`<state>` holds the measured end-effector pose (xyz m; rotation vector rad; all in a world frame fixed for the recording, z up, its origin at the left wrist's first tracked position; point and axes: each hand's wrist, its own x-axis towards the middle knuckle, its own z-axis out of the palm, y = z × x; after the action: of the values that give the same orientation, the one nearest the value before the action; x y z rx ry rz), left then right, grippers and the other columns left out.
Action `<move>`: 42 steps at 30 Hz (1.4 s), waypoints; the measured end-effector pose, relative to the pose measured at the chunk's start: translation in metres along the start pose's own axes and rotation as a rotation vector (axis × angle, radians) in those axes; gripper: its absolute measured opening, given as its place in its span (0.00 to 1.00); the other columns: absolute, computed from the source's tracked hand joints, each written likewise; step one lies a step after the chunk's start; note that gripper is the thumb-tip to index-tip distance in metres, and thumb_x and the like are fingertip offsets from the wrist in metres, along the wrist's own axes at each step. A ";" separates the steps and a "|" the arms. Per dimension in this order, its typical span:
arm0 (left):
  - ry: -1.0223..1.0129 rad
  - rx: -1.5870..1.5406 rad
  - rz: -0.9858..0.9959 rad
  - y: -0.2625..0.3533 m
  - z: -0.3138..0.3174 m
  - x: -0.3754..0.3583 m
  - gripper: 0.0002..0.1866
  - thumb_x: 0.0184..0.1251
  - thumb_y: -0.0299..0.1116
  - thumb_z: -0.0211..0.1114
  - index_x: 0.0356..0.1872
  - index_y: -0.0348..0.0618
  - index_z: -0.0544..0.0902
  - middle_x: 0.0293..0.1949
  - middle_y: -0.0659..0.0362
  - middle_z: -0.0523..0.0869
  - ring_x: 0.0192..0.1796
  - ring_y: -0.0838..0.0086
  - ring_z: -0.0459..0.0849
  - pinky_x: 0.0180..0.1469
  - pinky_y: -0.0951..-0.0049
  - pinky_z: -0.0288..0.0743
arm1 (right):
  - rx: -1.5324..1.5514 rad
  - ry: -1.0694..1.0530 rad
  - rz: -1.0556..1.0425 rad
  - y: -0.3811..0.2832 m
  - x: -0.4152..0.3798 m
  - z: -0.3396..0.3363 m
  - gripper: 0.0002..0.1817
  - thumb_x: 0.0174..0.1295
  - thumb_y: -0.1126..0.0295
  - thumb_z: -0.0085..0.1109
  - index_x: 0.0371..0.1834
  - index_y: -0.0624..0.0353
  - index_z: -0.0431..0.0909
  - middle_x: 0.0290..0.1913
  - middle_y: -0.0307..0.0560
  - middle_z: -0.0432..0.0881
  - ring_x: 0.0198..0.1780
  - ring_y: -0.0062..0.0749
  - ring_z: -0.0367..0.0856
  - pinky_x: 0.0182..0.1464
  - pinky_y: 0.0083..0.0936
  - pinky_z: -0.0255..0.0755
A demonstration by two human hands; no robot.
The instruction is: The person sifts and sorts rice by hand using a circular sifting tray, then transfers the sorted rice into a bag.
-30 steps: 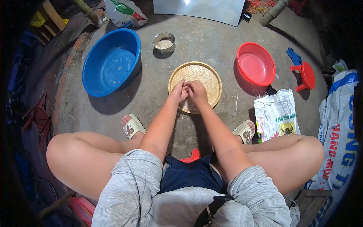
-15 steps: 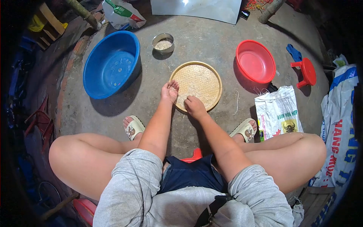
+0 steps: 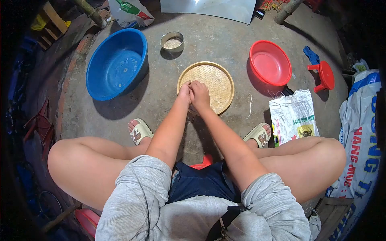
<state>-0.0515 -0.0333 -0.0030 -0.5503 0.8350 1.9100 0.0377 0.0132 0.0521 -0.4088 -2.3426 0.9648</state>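
Note:
My left hand (image 3: 184, 93) and my right hand (image 3: 200, 95) are pressed together, fingers curled, just above the near edge of a round woven bamboo tray (image 3: 217, 78) on the concrete floor. What lies between the hands is hidden. The tray's weave carries a thin scatter of pale grains. I sit low with both knees spread, my feet in cream sandals (image 3: 138, 131) either side of the tray.
A big blue basin (image 3: 116, 62) sits far left. A small metal bowl of grain (image 3: 172, 42) stands beyond the tray. To the right are a red basin (image 3: 270, 63), a red stool (image 3: 325, 75) and printed white sacks (image 3: 293, 116).
Half a second ago my left hand was cupped palm up with grains in it and my right hand rested on the tray's near edge. Both have come back together.

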 end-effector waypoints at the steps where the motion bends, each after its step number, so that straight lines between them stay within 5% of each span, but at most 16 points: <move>1: -0.001 0.001 0.001 0.001 0.000 -0.002 0.19 0.70 0.44 0.43 0.35 0.38 0.75 0.34 0.53 0.81 0.36 0.66 0.80 0.41 0.66 0.77 | -0.037 0.061 -0.043 -0.003 -0.006 0.003 0.08 0.51 0.73 0.57 0.36 0.59 0.75 0.40 0.48 0.76 0.45 0.44 0.75 0.47 0.36 0.68; 5: 0.195 -0.044 0.082 0.010 -0.025 0.004 0.16 0.69 0.40 0.43 0.34 0.38 0.75 0.28 0.56 0.78 0.32 0.68 0.78 0.37 0.70 0.76 | -0.227 -0.014 -0.138 -0.001 -0.034 -0.016 0.18 0.51 0.73 0.57 0.47 0.56 0.72 0.53 0.51 0.70 0.53 0.46 0.70 0.50 0.36 0.67; 9: 0.357 -0.207 0.136 0.019 -0.021 -0.009 0.14 0.67 0.36 0.45 0.34 0.36 0.74 0.27 0.57 0.75 0.28 0.69 0.75 0.32 0.74 0.74 | -0.244 -0.225 -0.151 0.036 -0.048 -0.032 0.15 0.47 0.74 0.58 0.42 0.56 0.73 0.44 0.52 0.72 0.46 0.48 0.72 0.46 0.39 0.68; 10: 0.323 -0.172 0.129 0.020 -0.022 -0.009 0.19 0.70 0.42 0.41 0.38 0.36 0.73 0.31 0.56 0.74 0.30 0.69 0.75 0.34 0.73 0.75 | -0.239 -0.221 -0.147 0.042 -0.048 -0.031 0.15 0.47 0.74 0.58 0.42 0.56 0.73 0.44 0.52 0.72 0.46 0.48 0.72 0.46 0.39 0.68; 13: 0.333 -0.148 0.157 0.017 -0.019 -0.009 0.15 0.67 0.37 0.44 0.37 0.35 0.74 0.31 0.54 0.76 0.30 0.68 0.76 0.34 0.71 0.74 | -0.181 -0.269 -0.057 0.058 -0.041 -0.022 0.09 0.47 0.75 0.57 0.34 0.58 0.76 0.36 0.52 0.74 0.39 0.47 0.74 0.42 0.38 0.70; 19: 0.296 -0.042 0.106 0.003 -0.003 -0.013 0.19 0.70 0.39 0.40 0.44 0.33 0.73 0.39 0.51 0.76 0.41 0.63 0.77 0.43 0.65 0.77 | 0.049 0.214 0.374 0.048 -0.011 -0.018 0.04 0.50 0.79 0.54 0.27 0.61 0.78 0.31 0.53 0.77 0.35 0.46 0.77 0.39 0.34 0.72; 24: 0.096 -0.040 -0.027 -0.003 0.014 -0.005 0.20 0.71 0.42 0.40 0.42 0.34 0.74 0.38 0.50 0.79 0.40 0.62 0.79 0.47 0.64 0.77 | 0.396 -0.038 0.440 0.020 0.025 -0.020 0.07 0.51 0.75 0.57 0.34 0.60 0.79 0.37 0.51 0.80 0.38 0.44 0.79 0.43 0.31 0.72; 25: 0.064 -0.054 -0.011 -0.002 0.016 -0.002 0.20 0.71 0.42 0.41 0.42 0.34 0.74 0.37 0.49 0.79 0.40 0.62 0.80 0.46 0.65 0.78 | 0.395 -0.041 0.440 0.018 0.025 -0.021 0.07 0.51 0.75 0.57 0.34 0.60 0.79 0.37 0.51 0.80 0.38 0.44 0.79 0.43 0.31 0.72; 27: 0.026 -0.087 0.032 0.006 0.012 0.002 0.19 0.72 0.41 0.40 0.41 0.33 0.74 0.34 0.49 0.80 0.36 0.63 0.81 0.42 0.66 0.79 | 0.012 0.192 0.103 0.017 0.021 -0.023 0.09 0.51 0.73 0.59 0.37 0.59 0.79 0.39 0.50 0.79 0.43 0.41 0.77 0.46 0.31 0.71; 32: 0.156 -0.065 0.121 0.025 -0.004 0.002 0.17 0.70 0.37 0.42 0.38 0.34 0.75 0.30 0.54 0.79 0.31 0.69 0.78 0.34 0.74 0.77 | -0.222 -0.032 0.081 0.040 -0.030 -0.036 0.12 0.50 0.70 0.61 0.38 0.56 0.74 0.38 0.49 0.72 0.44 0.45 0.72 0.46 0.36 0.69; 36: 0.208 -0.040 0.139 0.029 -0.016 -0.002 0.16 0.69 0.36 0.43 0.38 0.33 0.75 0.31 0.53 0.79 0.32 0.68 0.79 0.34 0.73 0.77 | -0.166 -0.166 0.142 0.056 -0.054 -0.033 0.08 0.50 0.73 0.60 0.34 0.58 0.74 0.36 0.51 0.72 0.41 0.47 0.73 0.43 0.37 0.70; 42: 0.137 0.018 -0.026 0.010 -0.015 -0.001 0.17 0.70 0.37 0.43 0.38 0.32 0.74 0.33 0.52 0.80 0.35 0.64 0.80 0.39 0.69 0.79 | 0.065 0.073 0.153 0.031 -0.010 -0.018 0.06 0.50 0.75 0.59 0.31 0.61 0.75 0.32 0.53 0.74 0.36 0.49 0.75 0.40 0.36 0.70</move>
<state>-0.0599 -0.0484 -0.0093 -0.6840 0.9273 1.8556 0.0586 0.0402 0.0363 -0.5936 -2.2340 1.0756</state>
